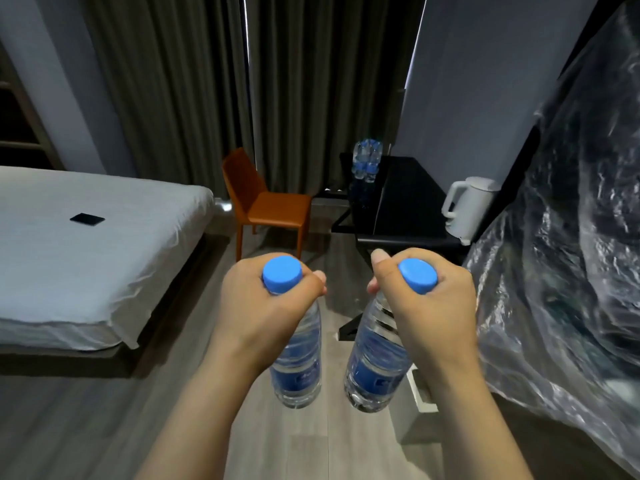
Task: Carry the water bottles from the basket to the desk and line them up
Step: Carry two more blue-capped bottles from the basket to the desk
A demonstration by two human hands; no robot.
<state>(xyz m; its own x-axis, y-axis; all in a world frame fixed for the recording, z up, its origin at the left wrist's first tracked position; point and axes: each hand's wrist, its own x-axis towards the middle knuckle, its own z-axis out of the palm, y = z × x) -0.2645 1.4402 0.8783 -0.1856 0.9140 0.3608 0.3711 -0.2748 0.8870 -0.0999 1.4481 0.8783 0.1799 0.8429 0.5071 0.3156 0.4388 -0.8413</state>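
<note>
Left hand (266,303) grips a water bottle (298,362) at the neck under its blue cap, right hand (429,306) grips a second bottle (375,368) the same way; both hang over the floor in the near middle. Black desk (405,202) sits far right with a cluster of bottles (367,162) already on it. Best keep both upright, walk in, set them beside that cluster in a row. White kettle (467,207) on the desk's near end and orange chair (266,202) to its left crowd the approach; plastic-wrapped bulk (571,237) on the right narrows the path. Bed (86,244) left. Basket not visible.
</note>
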